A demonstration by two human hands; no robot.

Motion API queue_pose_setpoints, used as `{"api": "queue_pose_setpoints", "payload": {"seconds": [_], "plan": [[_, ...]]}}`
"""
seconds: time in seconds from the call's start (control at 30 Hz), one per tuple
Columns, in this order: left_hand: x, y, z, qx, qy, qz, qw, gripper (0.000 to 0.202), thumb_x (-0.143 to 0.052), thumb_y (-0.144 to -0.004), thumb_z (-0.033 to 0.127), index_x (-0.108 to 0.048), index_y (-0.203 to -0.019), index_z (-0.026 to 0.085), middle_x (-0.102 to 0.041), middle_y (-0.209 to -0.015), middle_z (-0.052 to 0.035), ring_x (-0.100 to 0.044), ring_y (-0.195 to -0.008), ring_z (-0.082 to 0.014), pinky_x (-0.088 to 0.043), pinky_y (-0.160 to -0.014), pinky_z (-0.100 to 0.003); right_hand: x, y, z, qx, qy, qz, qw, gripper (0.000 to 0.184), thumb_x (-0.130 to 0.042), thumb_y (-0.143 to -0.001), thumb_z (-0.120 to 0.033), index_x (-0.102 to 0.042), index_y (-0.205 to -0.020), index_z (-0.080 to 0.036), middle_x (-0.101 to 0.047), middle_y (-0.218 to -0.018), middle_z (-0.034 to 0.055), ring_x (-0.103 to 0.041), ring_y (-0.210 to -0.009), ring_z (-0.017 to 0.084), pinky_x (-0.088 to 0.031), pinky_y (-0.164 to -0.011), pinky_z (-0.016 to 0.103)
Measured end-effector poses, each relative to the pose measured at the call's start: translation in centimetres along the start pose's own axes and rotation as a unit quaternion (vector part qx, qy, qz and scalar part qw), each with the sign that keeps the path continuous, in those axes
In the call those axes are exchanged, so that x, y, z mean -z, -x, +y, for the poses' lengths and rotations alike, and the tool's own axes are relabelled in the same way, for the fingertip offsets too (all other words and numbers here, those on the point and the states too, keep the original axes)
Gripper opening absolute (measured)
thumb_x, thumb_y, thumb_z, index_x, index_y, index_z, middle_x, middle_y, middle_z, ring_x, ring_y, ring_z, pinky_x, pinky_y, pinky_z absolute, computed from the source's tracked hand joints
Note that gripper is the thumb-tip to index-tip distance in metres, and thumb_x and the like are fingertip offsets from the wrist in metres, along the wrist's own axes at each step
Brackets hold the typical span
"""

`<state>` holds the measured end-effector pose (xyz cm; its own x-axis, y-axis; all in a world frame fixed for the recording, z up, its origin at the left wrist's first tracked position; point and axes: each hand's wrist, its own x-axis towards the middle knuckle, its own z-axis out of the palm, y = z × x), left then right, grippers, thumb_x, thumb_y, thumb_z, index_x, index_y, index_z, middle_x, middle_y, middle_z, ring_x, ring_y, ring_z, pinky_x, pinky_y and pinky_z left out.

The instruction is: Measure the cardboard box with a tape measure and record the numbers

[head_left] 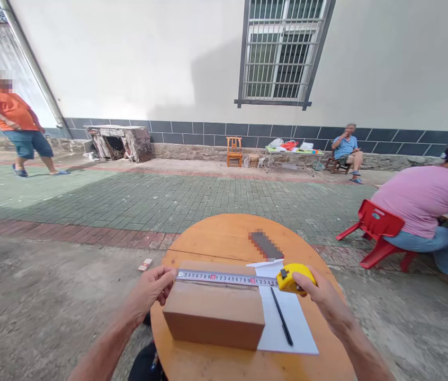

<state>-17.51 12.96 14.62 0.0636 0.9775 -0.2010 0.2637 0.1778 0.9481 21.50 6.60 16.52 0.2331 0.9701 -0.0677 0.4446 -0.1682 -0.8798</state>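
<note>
A brown cardboard box [216, 312] lies on a round wooden table [192, 238]. Across its top stretches the blade of a tape measure [297, 276], whose yellow case sits to the right of the box. My right hand [317, 291] is closed around that case, thumb on its side. At the box's left edge, my left hand [156, 288] pinches the blade's end between thumb and fingers. White paper [299, 323] rests partly beneath the tape and beside the box, with a black pen [282, 317] lying on it.
A dark phone-like object [266, 246], partly blurred, lies at the table's far side. To the right, a person in pink [426, 196] sits on a red chair [381, 227]. Another person [347, 148] sits by a folding table [295, 152]; one in orange [13, 114] stands far left.
</note>
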Motion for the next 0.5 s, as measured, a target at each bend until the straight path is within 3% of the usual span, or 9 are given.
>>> {"api": "queue_pose_setpoints", "payload": {"seconds": [0.33,0.5], "plan": [[-0.3,0.0,0.4,-0.017,-0.023,0.018,0.999,0.049,-0.058,-0.067,0.066,-0.054,-0.070,0.018,-0.050,-0.060,0.0030,-0.047,-0.055,-0.0124,-0.037,-0.050,-0.023,0.0,0.6,-0.9,0.019,-0.006,0.022,1.000,0.048,-0.052,-0.083,-0.061,-0.064,-0.095,-0.017,-0.069,-0.088,0.0065,-0.058,-0.080,0.021,-0.045,-0.068,0.029],[1.1,-0.3,2.6,-0.093,-0.067,0.055,0.992,0.040,-0.053,-0.075,0.057,-0.057,-0.076,0.017,-0.057,-0.070,-0.0001,-0.050,-0.064,-0.0140,-0.039,-0.057,-0.024,-0.6,4.3,-1.1,0.027,-0.028,0.033,0.999,0.051,-0.060,-0.077,-0.064,-0.065,-0.099,-0.018,-0.068,-0.086,0.0059,-0.060,-0.079,0.022,-0.048,-0.065,0.028]]}}
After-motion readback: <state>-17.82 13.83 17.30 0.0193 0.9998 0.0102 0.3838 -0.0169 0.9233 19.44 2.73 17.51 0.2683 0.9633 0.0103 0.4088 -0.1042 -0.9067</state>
